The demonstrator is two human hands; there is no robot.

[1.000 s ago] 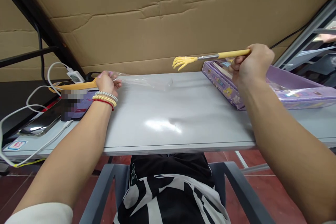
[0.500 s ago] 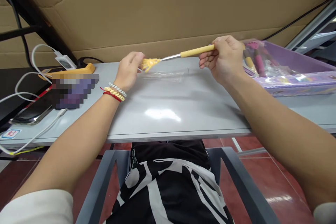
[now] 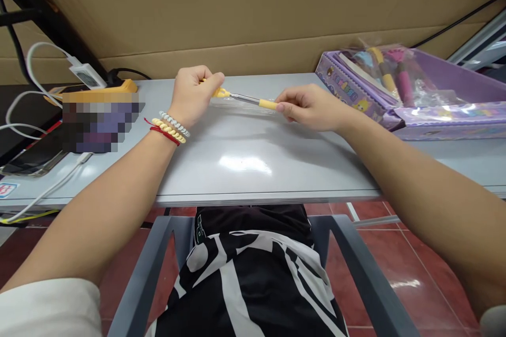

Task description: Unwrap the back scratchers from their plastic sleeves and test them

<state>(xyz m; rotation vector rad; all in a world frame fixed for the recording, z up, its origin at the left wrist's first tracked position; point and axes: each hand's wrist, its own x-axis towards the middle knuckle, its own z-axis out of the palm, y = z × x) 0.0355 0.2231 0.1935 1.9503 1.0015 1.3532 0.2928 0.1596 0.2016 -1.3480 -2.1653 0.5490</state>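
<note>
yellow back scratcher [image 3: 247, 99] is held in both hands over the worktop [image 3: 245, 142], long axis running left to right, right end slightly lower in view; the left hand [image 3: 195, 92] closes round its head [image 3: 221, 93], which points left, while the right hand [image 3: 310, 108] pinches the handle [image 3: 268, 104]. past the right hand sits a purple box [image 3: 450, 122]; past the left, a yellow power strip [image 3: 118, 88] and dark phone [image 3: 35, 158].

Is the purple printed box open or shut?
Open: no lid covers the purple printed box, and a pink stick and crinkled clear plastic show inside.
</note>
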